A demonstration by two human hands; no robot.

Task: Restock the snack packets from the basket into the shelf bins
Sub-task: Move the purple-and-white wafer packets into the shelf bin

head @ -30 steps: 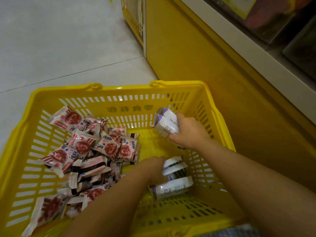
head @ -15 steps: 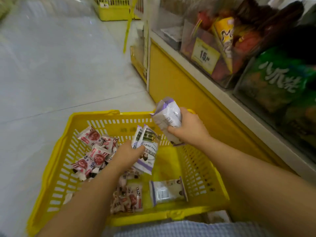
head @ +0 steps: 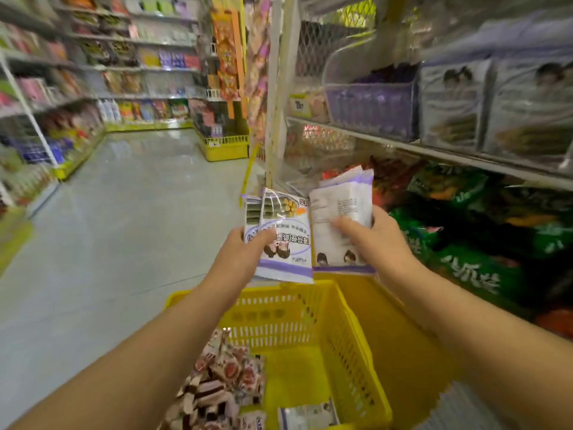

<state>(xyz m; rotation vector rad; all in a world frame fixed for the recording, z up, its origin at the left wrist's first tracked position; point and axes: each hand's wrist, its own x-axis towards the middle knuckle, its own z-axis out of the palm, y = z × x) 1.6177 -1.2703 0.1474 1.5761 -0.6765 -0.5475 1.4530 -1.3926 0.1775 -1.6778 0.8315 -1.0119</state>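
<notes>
My left hand (head: pixel 245 256) grips a small stack of white-and-purple snack packets (head: pixel 283 240) held upright above the yellow basket (head: pixel 350 330). Beside it, my right hand (head: pixel 372 240) grips another stack of the same packets (head: pixel 341 209), backs facing me. The two stacks nearly touch. In the basket lie several red-and-white packets (head: pixel 229 377) and one white-and-purple packet (head: pixel 307 417). On the shelf at upper right stand clear bins (head: pixel 372 103), one (head: pixel 455 107) holding packets of the same white-and-purple kind.
Green snack bags (head: pixel 471 268) fill the lower shelf to the right. The metal shelf edge (head: pixel 434 153) runs above them. An open grey aisle floor (head: pixel 124 212) stretches left, with a yellow display stand (head: pixel 226 144) at its far end and stocked shelves along the left.
Both hands rose from the basket with packets, my left one having picked up a stack. The view lifted from the basket to the shelf bins and aisle.
</notes>
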